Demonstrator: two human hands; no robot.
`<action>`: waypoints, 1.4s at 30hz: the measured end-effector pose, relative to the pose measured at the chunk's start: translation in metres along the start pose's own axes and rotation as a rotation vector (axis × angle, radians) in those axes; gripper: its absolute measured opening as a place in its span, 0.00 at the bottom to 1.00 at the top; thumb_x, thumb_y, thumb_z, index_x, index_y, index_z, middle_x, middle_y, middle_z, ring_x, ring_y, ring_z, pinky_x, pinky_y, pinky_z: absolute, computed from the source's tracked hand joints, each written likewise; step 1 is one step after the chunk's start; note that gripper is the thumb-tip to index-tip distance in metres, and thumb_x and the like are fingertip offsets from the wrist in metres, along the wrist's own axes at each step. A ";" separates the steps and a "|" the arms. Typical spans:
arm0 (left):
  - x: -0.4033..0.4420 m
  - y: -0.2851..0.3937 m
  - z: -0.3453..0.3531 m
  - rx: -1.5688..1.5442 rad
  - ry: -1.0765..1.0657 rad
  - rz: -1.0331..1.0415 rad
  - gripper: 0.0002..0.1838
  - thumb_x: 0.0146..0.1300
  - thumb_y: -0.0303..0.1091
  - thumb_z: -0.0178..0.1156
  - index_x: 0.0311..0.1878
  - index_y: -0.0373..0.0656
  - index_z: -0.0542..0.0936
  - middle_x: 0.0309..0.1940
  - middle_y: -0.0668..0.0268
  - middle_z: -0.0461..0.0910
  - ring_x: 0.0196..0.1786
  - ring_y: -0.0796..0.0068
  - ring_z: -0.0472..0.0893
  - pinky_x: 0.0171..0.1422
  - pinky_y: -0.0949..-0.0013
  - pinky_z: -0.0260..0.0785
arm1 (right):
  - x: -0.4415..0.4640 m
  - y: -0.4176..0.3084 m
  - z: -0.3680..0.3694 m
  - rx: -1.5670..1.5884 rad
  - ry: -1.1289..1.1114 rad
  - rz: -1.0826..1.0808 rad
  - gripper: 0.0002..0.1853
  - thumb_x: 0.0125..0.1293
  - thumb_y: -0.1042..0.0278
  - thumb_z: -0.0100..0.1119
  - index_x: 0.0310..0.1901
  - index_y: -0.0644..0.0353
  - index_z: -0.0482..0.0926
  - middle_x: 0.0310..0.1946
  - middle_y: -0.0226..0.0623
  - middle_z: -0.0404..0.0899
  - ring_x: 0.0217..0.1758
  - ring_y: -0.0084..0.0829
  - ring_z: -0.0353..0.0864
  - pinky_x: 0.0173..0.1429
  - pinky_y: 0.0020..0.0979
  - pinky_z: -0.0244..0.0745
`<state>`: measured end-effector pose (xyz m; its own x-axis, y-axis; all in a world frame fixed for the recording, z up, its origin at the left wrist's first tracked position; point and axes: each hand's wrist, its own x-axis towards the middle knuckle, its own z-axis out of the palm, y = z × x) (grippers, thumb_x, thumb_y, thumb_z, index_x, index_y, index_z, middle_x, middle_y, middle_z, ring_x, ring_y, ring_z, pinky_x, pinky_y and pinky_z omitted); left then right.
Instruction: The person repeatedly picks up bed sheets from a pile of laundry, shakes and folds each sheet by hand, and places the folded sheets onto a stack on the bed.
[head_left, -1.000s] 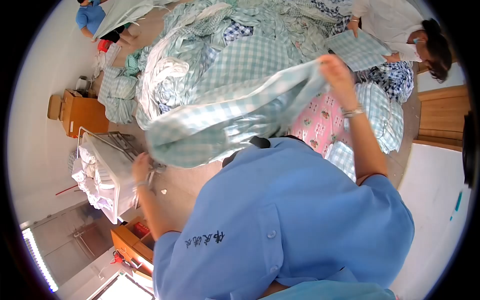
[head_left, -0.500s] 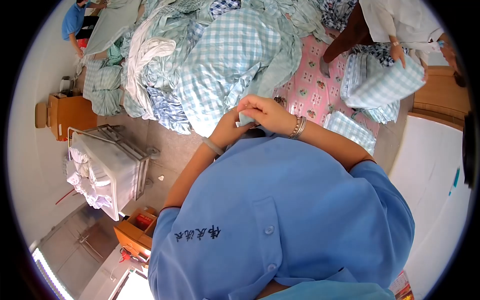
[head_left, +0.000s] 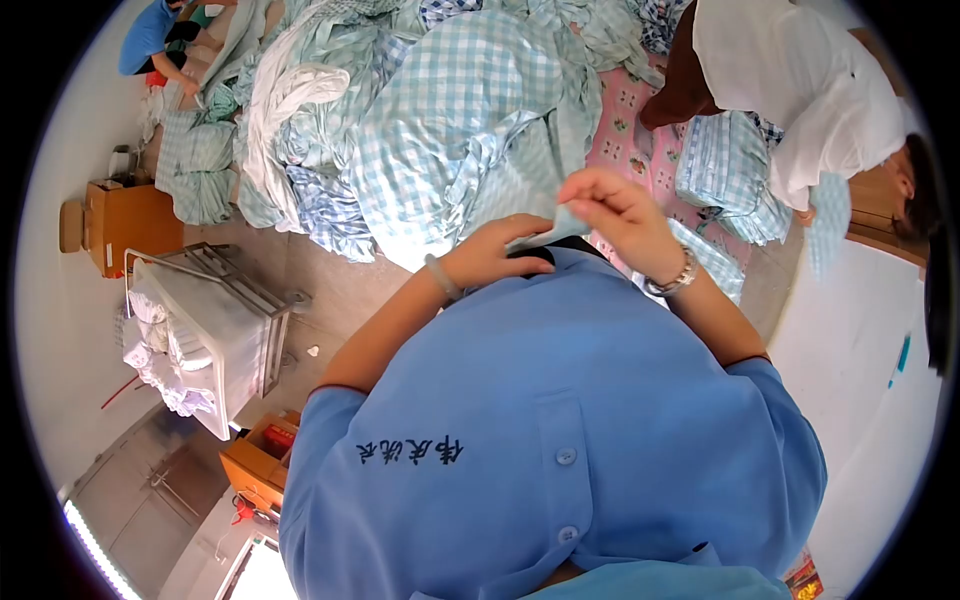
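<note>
A pale blue-green checked cloth (head_left: pixel 545 237), by its look a bed sheet, stretches between my two hands close to my chest. Its corner is pinched between the thumb and fingers of my right hand (head_left: pixel 628 228), raised a little higher. My left hand (head_left: pixel 495 254) grips the cloth's edge, with the fingers over it and the thumb below. Just beyond my hands lies a big heap of blue-and-white checked fabric (head_left: pixel 450 110); whether my cloth joins it, I cannot tell.
At left stand a wheeled cart (head_left: pixel 235 345) with pale linens and a brown cabinet (head_left: pixel 135 230). A person in white (head_left: pixel 800 80) bends over folded checked stacks (head_left: pixel 730 170) on a pink flowered sheet (head_left: pixel 615 125). Another person in blue (head_left: pixel 150 40) crouches far left.
My hands have moved apart; the right went rightward, drawing out the cloth between them. The person in white has bent lower and moved the checked cloth to the right.
</note>
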<state>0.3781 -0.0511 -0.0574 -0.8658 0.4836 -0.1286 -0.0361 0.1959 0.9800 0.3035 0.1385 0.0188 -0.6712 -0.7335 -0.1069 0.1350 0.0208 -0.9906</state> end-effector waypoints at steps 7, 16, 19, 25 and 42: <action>0.015 0.011 0.013 -0.138 0.188 0.140 0.18 0.52 0.36 0.60 0.44 0.37 0.73 0.37 0.60 0.73 0.43 0.68 0.74 0.48 0.70 0.66 | -0.004 -0.010 0.014 -0.126 0.019 0.005 0.08 0.60 0.77 0.47 0.41 0.61 0.71 0.34 0.26 0.73 0.37 0.15 0.69 0.40 0.19 0.66; 0.014 0.005 0.022 0.045 0.178 0.180 0.14 0.54 0.29 0.58 0.43 0.36 0.73 0.38 0.60 0.74 0.41 0.65 0.74 0.47 0.72 0.65 | -0.014 -0.040 0.000 -0.060 0.102 -0.080 0.07 0.61 0.78 0.46 0.41 0.64 0.71 0.33 0.25 0.72 0.35 0.13 0.67 0.38 0.16 0.61; 0.019 0.024 0.022 -0.076 0.270 0.199 0.12 0.55 0.29 0.56 0.43 0.38 0.73 0.35 0.60 0.75 0.39 0.67 0.75 0.44 0.72 0.65 | -0.008 -0.044 0.005 -0.156 0.145 -0.119 0.07 0.60 0.77 0.49 0.41 0.64 0.70 0.32 0.27 0.72 0.35 0.15 0.68 0.38 0.17 0.63; 0.013 0.049 0.002 -0.167 0.399 0.251 0.09 0.57 0.27 0.52 0.41 0.37 0.74 0.28 0.61 0.75 0.29 0.71 0.74 0.36 0.75 0.65 | 0.015 -0.012 0.016 -0.228 0.121 -0.193 0.12 0.57 0.74 0.55 0.43 0.62 0.70 0.36 0.32 0.73 0.36 0.20 0.71 0.41 0.20 0.66; -0.031 0.220 -0.058 0.518 0.598 0.857 0.11 0.58 0.38 0.53 0.34 0.39 0.71 0.14 0.69 0.60 0.15 0.77 0.58 0.16 0.72 0.48 | 0.067 0.166 -0.055 -0.866 0.784 -0.186 0.22 0.42 0.73 0.57 0.44 0.56 0.67 0.41 0.41 0.70 0.46 0.44 0.69 0.46 0.40 0.65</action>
<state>0.3674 -0.0726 0.1711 -0.6099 0.1740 0.7731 0.7632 0.3914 0.5141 0.2407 0.1301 -0.1580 -0.9329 -0.1633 0.3209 -0.3487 0.6322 -0.6919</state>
